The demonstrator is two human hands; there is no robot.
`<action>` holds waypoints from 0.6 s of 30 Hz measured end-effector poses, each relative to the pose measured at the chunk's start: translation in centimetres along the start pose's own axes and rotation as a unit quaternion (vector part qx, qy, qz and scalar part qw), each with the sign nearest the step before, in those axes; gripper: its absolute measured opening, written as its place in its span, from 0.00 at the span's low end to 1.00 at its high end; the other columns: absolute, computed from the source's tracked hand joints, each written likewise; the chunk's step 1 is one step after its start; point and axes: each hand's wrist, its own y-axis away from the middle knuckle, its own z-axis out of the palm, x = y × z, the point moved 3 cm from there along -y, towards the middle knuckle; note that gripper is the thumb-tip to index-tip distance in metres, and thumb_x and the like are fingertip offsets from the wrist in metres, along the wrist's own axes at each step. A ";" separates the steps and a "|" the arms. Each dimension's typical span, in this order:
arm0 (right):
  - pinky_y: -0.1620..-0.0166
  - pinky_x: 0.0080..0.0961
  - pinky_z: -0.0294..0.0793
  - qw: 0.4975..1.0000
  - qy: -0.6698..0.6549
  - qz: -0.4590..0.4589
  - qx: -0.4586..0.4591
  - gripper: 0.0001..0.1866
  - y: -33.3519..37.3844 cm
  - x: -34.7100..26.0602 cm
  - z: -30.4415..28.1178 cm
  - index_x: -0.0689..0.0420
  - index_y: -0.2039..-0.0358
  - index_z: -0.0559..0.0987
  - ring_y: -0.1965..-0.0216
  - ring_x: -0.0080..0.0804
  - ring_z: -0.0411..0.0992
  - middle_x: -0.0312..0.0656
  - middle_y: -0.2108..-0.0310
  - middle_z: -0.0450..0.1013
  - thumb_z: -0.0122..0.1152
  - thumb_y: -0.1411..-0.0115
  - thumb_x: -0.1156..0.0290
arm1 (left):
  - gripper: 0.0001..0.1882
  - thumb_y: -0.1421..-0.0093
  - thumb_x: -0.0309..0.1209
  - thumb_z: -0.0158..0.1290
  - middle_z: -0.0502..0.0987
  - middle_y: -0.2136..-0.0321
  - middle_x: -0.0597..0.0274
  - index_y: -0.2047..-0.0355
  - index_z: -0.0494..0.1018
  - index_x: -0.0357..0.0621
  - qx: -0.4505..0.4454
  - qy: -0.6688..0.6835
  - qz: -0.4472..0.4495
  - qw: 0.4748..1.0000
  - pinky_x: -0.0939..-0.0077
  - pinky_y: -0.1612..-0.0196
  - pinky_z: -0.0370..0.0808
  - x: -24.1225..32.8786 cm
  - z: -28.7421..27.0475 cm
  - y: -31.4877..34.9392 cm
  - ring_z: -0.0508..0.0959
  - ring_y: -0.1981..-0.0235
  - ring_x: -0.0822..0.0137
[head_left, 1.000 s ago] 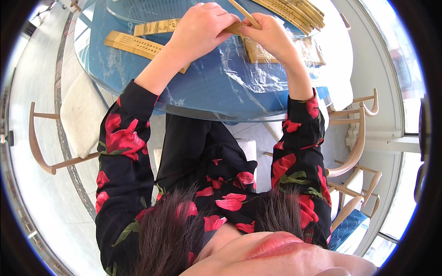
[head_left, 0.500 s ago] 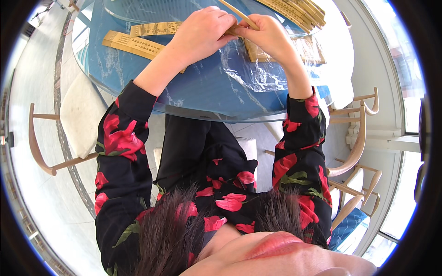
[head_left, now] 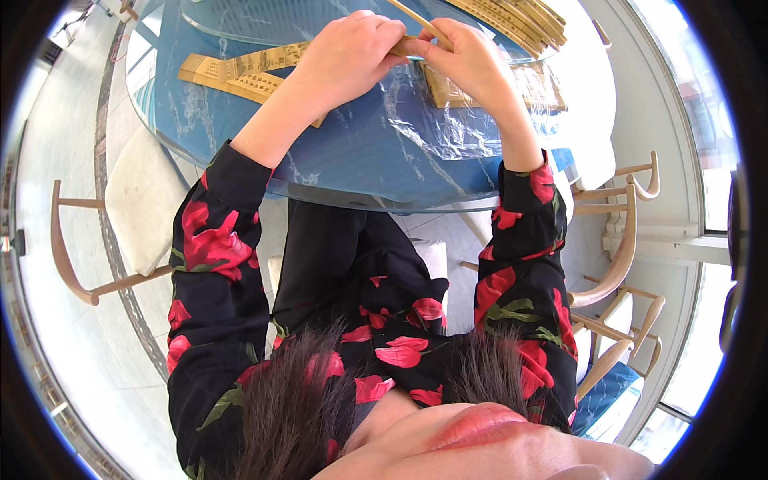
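Both my hands meet over the blue marbled table (head_left: 352, 152), close together. My left hand (head_left: 352, 52) is closed on a flat bamboo strip (head_left: 268, 60) with dark print; its left part slants out past my wrist. The strip's near-right end seems to show between my hands, pinched by my right hand (head_left: 464, 64). Between the right thumb and fingers a thin bamboo-coloured stick (head_left: 412, 18) also sticks out, pointing up and left. A second printed bamboo strip (head_left: 200, 70) lies on the table, partly under the first and behind my left forearm.
A bundle of similar bamboo strips (head_left: 512, 22) lies at the far right. Nearer, a flat tan piece (head_left: 448, 94) rests beside crumpled clear plastic (head_left: 448, 140). Chairs stand left (head_left: 140, 204) and right (head_left: 628, 240) of me.
The held strip's left end has swung down and toward me, now crossing over the strip on the table. The thin stick has shifted slightly right and the right-hand fingers have moved.
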 end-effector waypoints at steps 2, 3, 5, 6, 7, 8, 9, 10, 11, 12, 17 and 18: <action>0.65 0.33 0.74 1.000 0.019 -0.001 0.001 0.24 0.1 -0.1 -1.1 0.52 0.56 0.84 0.70 0.37 0.77 0.41 0.71 0.79 0.63 0.35 0.43 | 0.16 0.40 0.36 0.63 0.78 0.62 0.54 0.59 0.73 0.42 0.002 0.000 -0.011 1.000 0.58 0.54 0.76 -0.2 -0.1 0.0 0.78 0.56 0.51; 0.64 0.31 0.75 0.999 -0.011 -0.025 0.035 0.24 0.3 0.0 -1.3 0.51 0.53 0.84 0.69 0.36 0.77 0.40 0.69 0.80 0.61 0.34 0.44 | 0.16 0.40 0.36 0.63 0.78 0.62 0.54 0.58 0.73 0.41 0.005 -0.004 -0.019 1.000 0.59 0.54 0.77 -0.3 -0.2 0.1 0.78 0.55 0.51; 0.62 0.29 0.76 0.990 -0.069 -0.070 0.104 0.23 0.9 0.6 -1.6 0.48 0.49 0.83 0.66 0.35 0.78 0.38 0.65 0.82 0.56 0.30 0.44 | 0.17 0.39 0.37 0.63 0.78 0.62 0.55 0.57 0.72 0.41 0.013 -0.011 -0.034 0.999 0.59 0.53 0.77 -0.7 -0.4 0.2 0.78 0.55 0.52; 0.61 0.23 0.76 0.985 -0.124 -0.104 0.066 0.20 0.9 1.2 -2.0 0.45 0.47 0.83 0.64 0.34 0.79 0.36 0.60 0.82 0.53 0.27 0.48 | 0.17 0.39 0.37 0.63 0.78 0.62 0.55 0.57 0.72 0.40 0.008 -0.010 -0.040 0.999 0.59 0.53 0.77 -0.9 -0.4 0.3 0.77 0.55 0.52; 0.62 0.23 0.75 0.983 -0.119 -0.124 0.057 0.19 0.9 1.8 -2.3 0.45 0.48 0.84 0.65 0.32 0.78 0.36 0.61 0.82 0.53 0.27 0.49 | 0.17 0.38 0.37 0.62 0.78 0.62 0.55 0.56 0.72 0.40 0.004 -0.008 -0.046 0.999 0.60 0.53 0.77 -1.2 -0.5 0.3 0.77 0.55 0.52; 0.63 0.22 0.74 0.982 -0.114 -0.145 0.047 0.18 0.8 2.1 -2.3 0.45 0.50 0.85 0.66 0.31 0.77 0.36 0.62 0.82 0.53 0.27 0.50 | 0.17 0.38 0.38 0.62 0.78 0.62 0.55 0.56 0.72 0.40 -0.001 -0.007 -0.052 0.999 0.60 0.52 0.77 -1.4 -0.5 0.4 0.77 0.54 0.52; 0.64 0.21 0.73 0.979 -0.110 -0.165 0.038 0.18 0.8 2.4 -2.4 0.45 0.51 0.86 0.68 0.30 0.77 0.36 0.63 0.82 0.54 0.27 0.50 | 0.17 0.38 0.38 0.62 0.78 0.62 0.55 0.56 0.72 0.40 0.006 -0.010 -0.045 0.999 0.60 0.52 0.76 -1.4 -0.5 0.4 0.77 0.54 0.52; 0.65 0.22 0.72 0.984 -0.089 -0.155 0.018 0.17 0.8 2.8 -2.3 0.45 0.52 0.86 0.70 0.29 0.75 0.36 0.65 0.82 0.54 0.27 0.52 | 0.17 0.37 0.38 0.62 0.78 0.62 0.55 0.56 0.72 0.40 0.013 -0.013 -0.038 0.999 0.60 0.52 0.76 -1.5 -0.6 0.4 0.77 0.55 0.52; 0.67 0.23 0.71 0.987 -0.069 -0.144 -0.002 0.17 0.8 2.9 -2.4 0.46 0.54 0.87 0.72 0.28 0.74 0.36 0.66 0.81 0.54 0.27 0.53 | 0.17 0.37 0.38 0.62 0.78 0.62 0.55 0.56 0.72 0.40 0.019 -0.016 -0.032 0.999 0.61 0.52 0.76 -1.4 -0.6 0.4 0.77 0.55 0.52; 0.68 0.23 0.70 0.990 -0.048 -0.134 -0.022 0.16 0.7 3.0 -2.4 0.46 0.55 0.88 0.74 0.28 0.73 0.35 0.68 0.81 0.54 0.27 0.54 | 0.17 0.37 0.38 0.62 0.78 0.62 0.55 0.56 0.72 0.40 0.018 -0.016 -0.029 0.999 0.60 0.52 0.76 -1.4 -0.6 0.4 0.77 0.54 0.52; 0.72 0.26 0.66 0.993 -0.012 -0.113 -0.033 0.16 0.8 2.8 -2.1 0.49 0.57 0.88 0.78 0.28 0.68 0.37 0.73 0.79 0.55 0.28 0.57 | 0.17 0.37 0.37 0.61 0.78 0.61 0.55 0.55 0.72 0.41 -0.010 -0.011 -0.027 1.000 0.60 0.51 0.76 -1.2 -0.7 0.2 0.77 0.54 0.52; 0.73 0.27 0.66 0.994 -0.007 -0.103 -0.042 0.16 0.8 2.8 -2.0 0.49 0.57 0.88 0.79 0.28 0.68 0.37 0.73 0.79 0.55 0.28 0.57 | 0.17 0.37 0.37 0.61 0.78 0.61 0.55 0.56 0.72 0.41 -0.002 -0.014 -0.018 1.000 0.60 0.51 0.76 -1.1 -0.7 0.3 0.77 0.54 0.52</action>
